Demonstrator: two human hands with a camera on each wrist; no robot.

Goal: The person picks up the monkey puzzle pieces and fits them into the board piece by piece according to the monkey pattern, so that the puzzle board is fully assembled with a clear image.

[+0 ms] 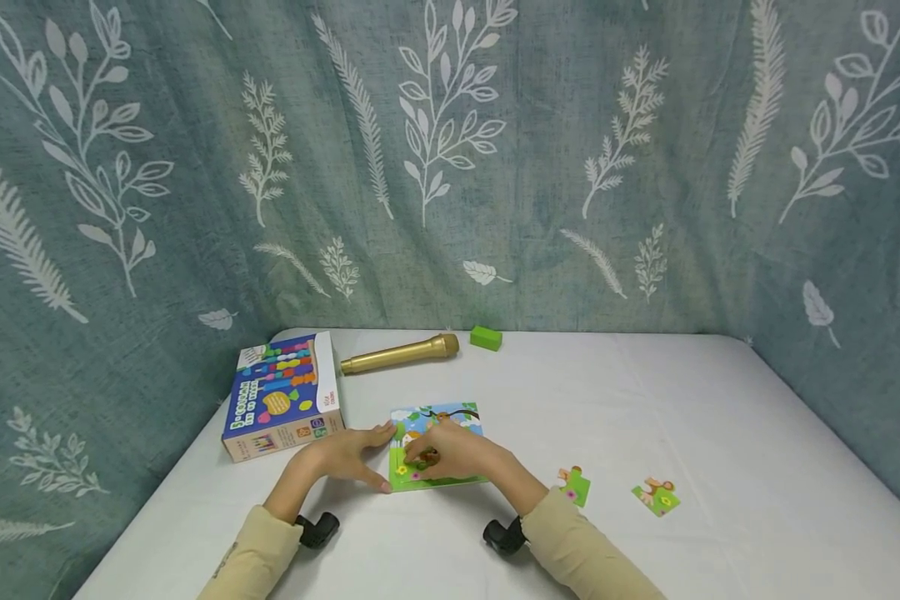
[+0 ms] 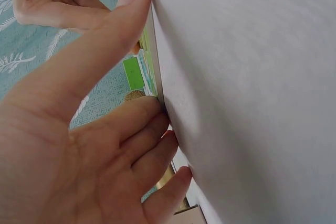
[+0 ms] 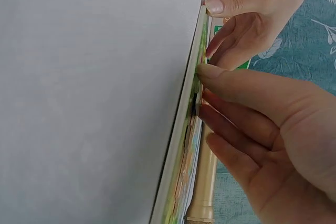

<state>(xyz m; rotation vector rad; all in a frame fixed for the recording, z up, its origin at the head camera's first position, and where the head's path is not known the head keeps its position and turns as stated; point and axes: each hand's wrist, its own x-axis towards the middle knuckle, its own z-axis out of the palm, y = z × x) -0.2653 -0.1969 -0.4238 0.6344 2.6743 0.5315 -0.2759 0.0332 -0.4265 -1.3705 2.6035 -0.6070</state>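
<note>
A jigsaw puzzle board (image 1: 450, 483) with a bright picture lies flat on the table. My left hand (image 1: 345, 457) spans its left edge, thumb at the near corner and fingertips farther up the side. In the left wrist view, the fingers of this hand (image 2: 110, 140) are spread along the board's edge. Over the board, my right hand (image 1: 461, 452) pinches a puzzle piece (image 3: 197, 98) between thumb and fingertips, low against the picture. Part of the picture is hidden under this hand. Two loose puzzle pieces (image 1: 574, 486) (image 1: 656, 497) lie on the table to the right.
A blue game box (image 1: 281, 392) stands at the left, beyond my left hand. Behind the board are a gold toy microphone (image 1: 399, 355) and a green block (image 1: 486, 337). A leaf-patterned curtain (image 1: 540, 167) surrounds the white table (image 1: 570, 392).
</note>
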